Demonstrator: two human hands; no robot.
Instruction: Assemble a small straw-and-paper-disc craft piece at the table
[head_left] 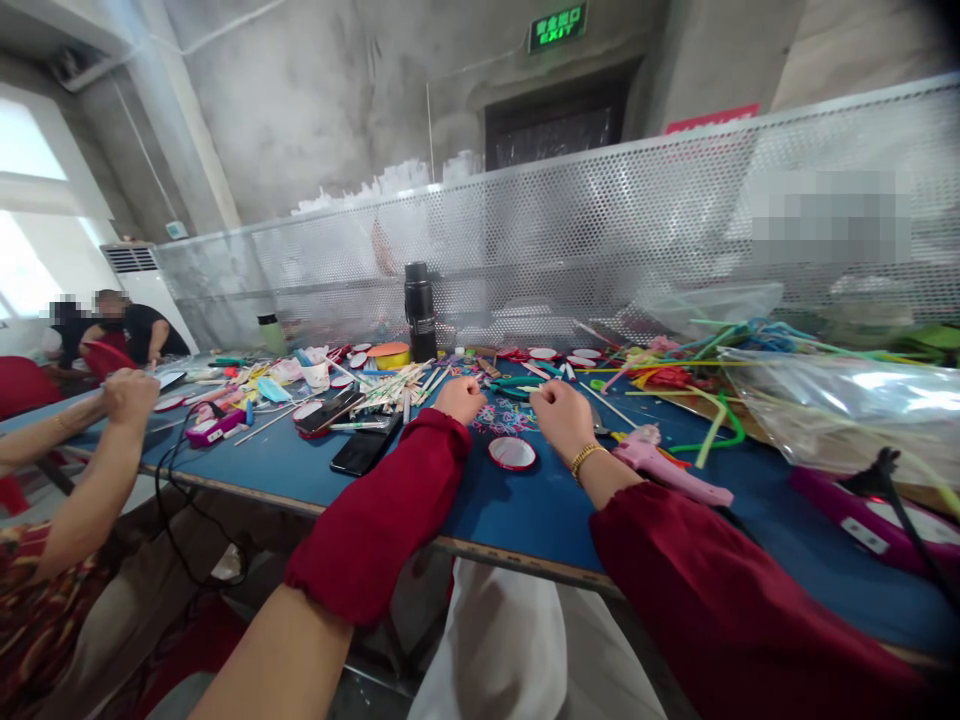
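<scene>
My left hand [461,400], with a dark red sleeve behind it, is closed above the blue table; its fingers hide whatever they hold. My right hand [566,420], a gold bracelet at the wrist, is closed too, with a small pale tip showing at its fingers, too small to name. Between and below the hands lies a loose heap of tiny coloured bits [507,418]. Nearer me sits a shallow white dish with a red rim [513,453]. Green-handled pliers [517,383] lie just behind the hands. A pink glue gun [671,468] rests right of my right hand.
Left of my arm are black phones [366,447] and a bundle of pale sticks [397,385]. A black bottle [420,312] stands behind. Coloured strips and a clear plastic bag [862,400] cover the right side, near a purple device [862,515]. A co-worker's hands [129,395] work at left.
</scene>
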